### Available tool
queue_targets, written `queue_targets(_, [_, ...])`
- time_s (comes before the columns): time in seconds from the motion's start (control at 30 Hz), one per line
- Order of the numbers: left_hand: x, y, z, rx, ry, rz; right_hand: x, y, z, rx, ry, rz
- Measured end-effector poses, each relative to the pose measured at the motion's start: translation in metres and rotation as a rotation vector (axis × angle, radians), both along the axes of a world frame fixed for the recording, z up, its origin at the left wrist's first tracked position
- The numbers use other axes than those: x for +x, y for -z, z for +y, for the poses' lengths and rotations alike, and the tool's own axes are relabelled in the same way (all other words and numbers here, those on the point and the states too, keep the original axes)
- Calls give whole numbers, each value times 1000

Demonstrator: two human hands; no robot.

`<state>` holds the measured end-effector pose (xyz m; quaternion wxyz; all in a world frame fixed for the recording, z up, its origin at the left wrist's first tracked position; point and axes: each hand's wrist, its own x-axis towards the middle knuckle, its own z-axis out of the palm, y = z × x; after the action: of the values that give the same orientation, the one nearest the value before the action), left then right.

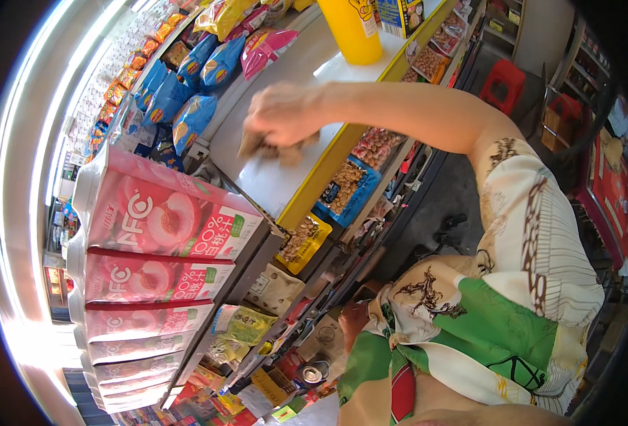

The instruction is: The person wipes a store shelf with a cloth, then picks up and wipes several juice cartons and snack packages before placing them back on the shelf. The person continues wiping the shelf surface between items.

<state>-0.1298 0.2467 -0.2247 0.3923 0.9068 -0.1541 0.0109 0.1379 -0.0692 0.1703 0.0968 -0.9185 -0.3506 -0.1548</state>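
My right hand (pixel 282 114) is blurred and closed on a crumpled brown cloth (pixel 271 149). The cloth is pressed against a white shelf top (pixel 271 186) with a yellow front edge (pixel 319 183). What seems to be my left hand (pixel 352 322) is low beside my patterned shirt, partly hidden and in shadow; its fingers are unclear. Blue chip bags (pixel 194 122) line the shelf's back, left of my right hand. Farther along the same surface stands a yellow cup-like container (pixel 354 32).
Pink peach juice cartons (pixel 159 213) stand in a row beside the shelf's near end. Bagged nuts (pixel 346 189) fill the tier below the yellow edge. A tin can (pixel 314 370) and packets sit lower down. Behind are a red stool (pixel 501 85) and a red-topped table (pixel 609 186).
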Motion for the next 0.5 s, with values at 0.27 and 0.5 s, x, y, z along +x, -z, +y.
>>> queue_targets(0.27, [8,-79,-21,-34,-91,111,-19,6,-75,136,-54,396])
queue_targets(0.5, [33,-96,-20,-152,-144,106,-1,14,-19,287,-330,575])
